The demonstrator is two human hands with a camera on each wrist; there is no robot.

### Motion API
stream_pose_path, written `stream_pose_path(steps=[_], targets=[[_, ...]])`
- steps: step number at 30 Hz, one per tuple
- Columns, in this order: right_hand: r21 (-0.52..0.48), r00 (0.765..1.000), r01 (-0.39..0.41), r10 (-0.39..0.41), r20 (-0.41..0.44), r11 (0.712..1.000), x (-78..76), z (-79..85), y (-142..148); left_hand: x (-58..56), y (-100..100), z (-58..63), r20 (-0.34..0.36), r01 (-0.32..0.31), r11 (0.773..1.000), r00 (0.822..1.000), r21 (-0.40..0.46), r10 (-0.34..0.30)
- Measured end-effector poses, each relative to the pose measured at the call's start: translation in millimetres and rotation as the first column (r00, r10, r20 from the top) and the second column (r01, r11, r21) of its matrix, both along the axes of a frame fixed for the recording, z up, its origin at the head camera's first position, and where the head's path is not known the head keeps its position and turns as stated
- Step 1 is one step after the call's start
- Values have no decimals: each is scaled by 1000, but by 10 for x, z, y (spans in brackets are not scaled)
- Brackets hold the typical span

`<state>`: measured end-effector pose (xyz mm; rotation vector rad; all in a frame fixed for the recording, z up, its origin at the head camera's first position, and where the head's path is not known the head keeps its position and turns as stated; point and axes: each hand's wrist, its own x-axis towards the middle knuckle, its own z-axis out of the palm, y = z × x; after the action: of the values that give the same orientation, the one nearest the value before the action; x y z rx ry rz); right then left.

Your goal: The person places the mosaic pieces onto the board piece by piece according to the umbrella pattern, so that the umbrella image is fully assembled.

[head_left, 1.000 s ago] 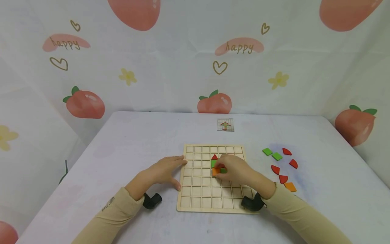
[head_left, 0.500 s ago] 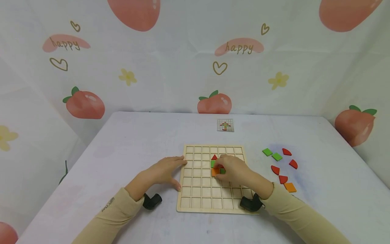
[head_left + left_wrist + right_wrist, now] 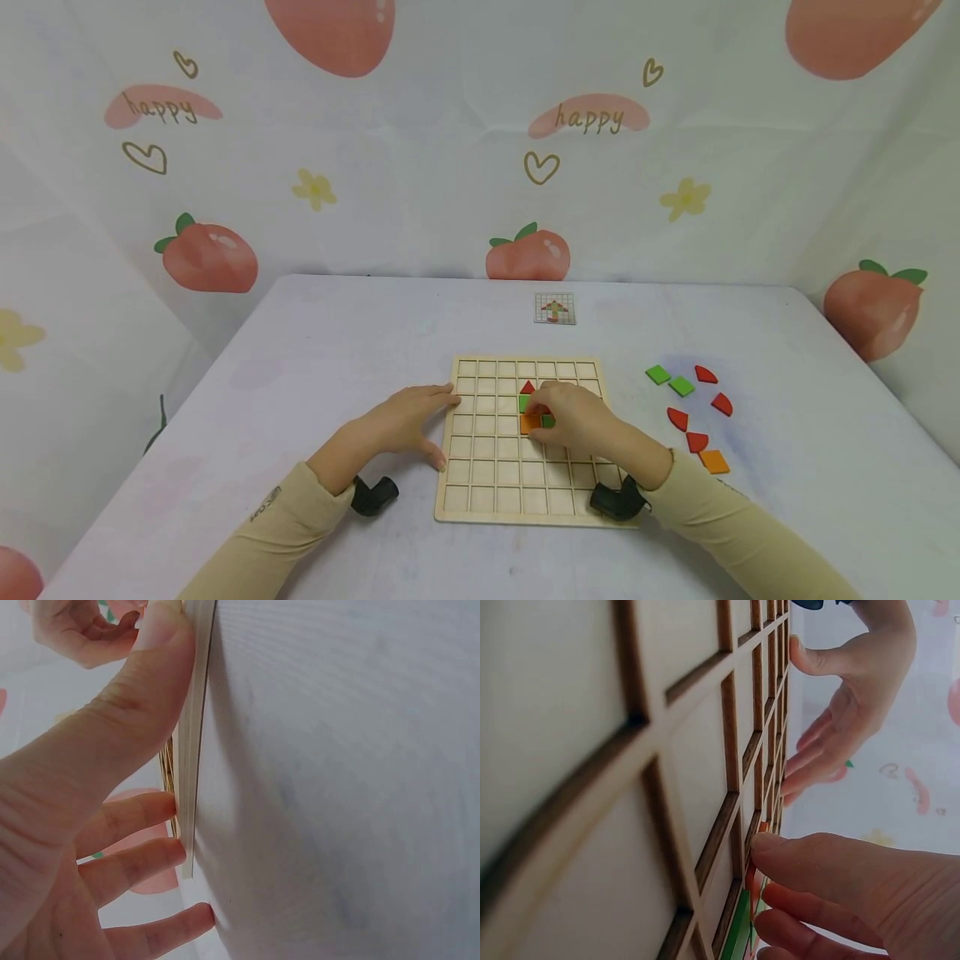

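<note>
A wooden grid board [image 3: 483,475] lies flat on the white table. My left hand [image 3: 401,419] rests along its left edge, fingers spread and mostly straight, thumb and fingertips touching the rim in the left wrist view. Over the middle of the grid, my right hand [image 3: 576,415] has thumb and index finger at an orange square tile [image 3: 528,425], pinching it in its cell. Above that tile sit a green square [image 3: 523,404] and a red triangle [image 3: 528,387]. Another green piece [image 3: 548,422] shows partly under the right fingers, which hide other pieces there.
Loose pieces lie right of the board: green squares [image 3: 682,386], several red quarter-rounds [image 3: 677,418] and an orange square [image 3: 715,462]. A small pattern card [image 3: 555,308] lies behind the board. Black wrist-camera mounts [image 3: 618,500] hang below the wrists.
The orange tile under my right fingers has shifted slightly left and toward me, lining up with its cell. My left hand and the board keep their place.
</note>
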<state>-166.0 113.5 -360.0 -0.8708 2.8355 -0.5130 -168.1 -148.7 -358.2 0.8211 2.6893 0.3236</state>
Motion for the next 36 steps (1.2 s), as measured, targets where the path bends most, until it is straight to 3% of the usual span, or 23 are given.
stream_pose_path(steps=[7,18,30,36], targets=[[-19,1000,-3,3,-7,1000,-5,-1,23,17,5,21,3,0,1000,1000,9,0],[-129,989,126,-114,99,984,-85,116,293,27,10,27,2,1,1000,1000,10,-1],[-178,971,228,-236,-26,957,-231,155,857,9,-1,6,-10,12,1000,1000,1,-12],[-165,951,304,-309,-9,938,-279,185,1129,2,-3,-5,-7,11,1000,1000,-1,-11]])
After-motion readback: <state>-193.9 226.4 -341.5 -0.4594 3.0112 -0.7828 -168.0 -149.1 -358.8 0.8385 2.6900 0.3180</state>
